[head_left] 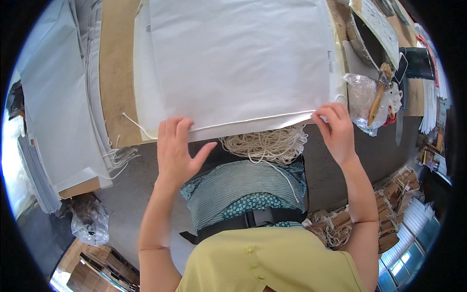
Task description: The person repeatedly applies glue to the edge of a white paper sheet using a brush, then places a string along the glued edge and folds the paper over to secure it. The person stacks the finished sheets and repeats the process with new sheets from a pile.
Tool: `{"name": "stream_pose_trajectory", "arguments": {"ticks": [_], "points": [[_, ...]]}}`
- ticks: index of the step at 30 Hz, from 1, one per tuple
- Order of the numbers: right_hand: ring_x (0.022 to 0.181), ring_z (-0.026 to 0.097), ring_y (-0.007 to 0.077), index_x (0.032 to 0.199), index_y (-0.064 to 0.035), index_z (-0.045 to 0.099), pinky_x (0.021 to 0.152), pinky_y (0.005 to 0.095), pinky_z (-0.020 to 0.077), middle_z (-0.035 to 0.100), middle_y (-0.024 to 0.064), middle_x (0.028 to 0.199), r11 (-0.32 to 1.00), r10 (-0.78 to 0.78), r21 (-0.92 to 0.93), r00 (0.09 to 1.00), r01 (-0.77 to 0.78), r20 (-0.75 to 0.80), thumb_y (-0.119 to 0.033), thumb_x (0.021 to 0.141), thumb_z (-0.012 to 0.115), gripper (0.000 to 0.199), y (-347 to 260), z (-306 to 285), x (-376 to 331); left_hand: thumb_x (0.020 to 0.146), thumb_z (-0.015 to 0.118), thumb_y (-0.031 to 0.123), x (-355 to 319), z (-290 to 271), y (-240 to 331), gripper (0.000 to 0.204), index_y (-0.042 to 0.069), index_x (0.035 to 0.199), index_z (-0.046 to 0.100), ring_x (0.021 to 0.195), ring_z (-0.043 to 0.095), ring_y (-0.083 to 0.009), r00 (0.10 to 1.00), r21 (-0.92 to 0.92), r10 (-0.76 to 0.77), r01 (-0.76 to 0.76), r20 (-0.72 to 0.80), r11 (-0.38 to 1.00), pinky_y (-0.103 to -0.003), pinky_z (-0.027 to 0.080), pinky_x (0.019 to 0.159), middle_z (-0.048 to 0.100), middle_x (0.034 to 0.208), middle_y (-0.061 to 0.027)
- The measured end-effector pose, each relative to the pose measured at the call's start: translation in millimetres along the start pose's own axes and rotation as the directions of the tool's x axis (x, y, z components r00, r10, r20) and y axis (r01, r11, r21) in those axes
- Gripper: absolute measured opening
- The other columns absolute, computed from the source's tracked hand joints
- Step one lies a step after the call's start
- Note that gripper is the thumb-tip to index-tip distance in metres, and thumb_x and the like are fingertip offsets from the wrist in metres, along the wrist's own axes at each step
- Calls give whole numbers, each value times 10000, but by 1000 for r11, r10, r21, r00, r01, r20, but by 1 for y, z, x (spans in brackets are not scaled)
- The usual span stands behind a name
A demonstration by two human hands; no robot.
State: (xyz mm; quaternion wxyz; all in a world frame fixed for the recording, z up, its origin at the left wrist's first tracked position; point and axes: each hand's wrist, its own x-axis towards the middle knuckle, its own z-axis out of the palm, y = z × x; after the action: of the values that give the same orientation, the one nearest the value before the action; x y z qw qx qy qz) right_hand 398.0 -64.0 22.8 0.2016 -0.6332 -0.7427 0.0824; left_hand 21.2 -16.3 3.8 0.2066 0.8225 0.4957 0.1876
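Observation:
A large white sheet (238,63) lies on the board in front of me. A thin white cord (253,119) runs across it, close to its near edge. My left hand (176,151) rests at the sheet's near left corner, fingers on the edge by the cord and thumb spread away. Past that hand, the cord's loose end sticks out to the left. At the near right corner, my right hand (335,130) pinches the cord between thumb and fingers. A bundle of off-white cords (267,144) hangs just below the edge, over my lap.
To the left stands a stack of large white sheets (56,97) with cord ends hanging from it. On the right lie a clear plastic bag (359,90), a wooden-handled brush (375,104) and a dark-mouthed container (362,36). Brown bundles with cords (389,204) lie at lower right.

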Motion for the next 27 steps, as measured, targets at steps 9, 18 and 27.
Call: {"name": "stream_pose_trajectory", "arguments": {"ticks": [9,18,27], "points": [[885,609,332,961,-25,601,747,431,500,616,133,907,990,130,51,992,-130,1,-99,937,694,121,17,34,12,930,636,61,8,19,-11,79,14,960,580,919,517,-349,995,76,-65,70,-71,995,-450,422,799,552,969,-138],[905,574,332,985,-28,584,784,428,481,584,128,919,988,142,60,989,-140,-31,-100,941,692,136,19,45,8,904,684,129,17,48,29,386,93,1285,633,1349,492,-367,985,321,165,-144,-39,936,-468,389,1142,549,1408,-142],[1328,526,310,1223,-124,631,1071,473,415,629,87,1292,971,43,-232,995,-62,-85,-111,921,678,306,-42,75,-1,834,752,334,-5,53,32,745,331,1530,487,1525,289,-378,992,264,66,-93,109,960,-505,284,1234,341,1659,-24]]}}
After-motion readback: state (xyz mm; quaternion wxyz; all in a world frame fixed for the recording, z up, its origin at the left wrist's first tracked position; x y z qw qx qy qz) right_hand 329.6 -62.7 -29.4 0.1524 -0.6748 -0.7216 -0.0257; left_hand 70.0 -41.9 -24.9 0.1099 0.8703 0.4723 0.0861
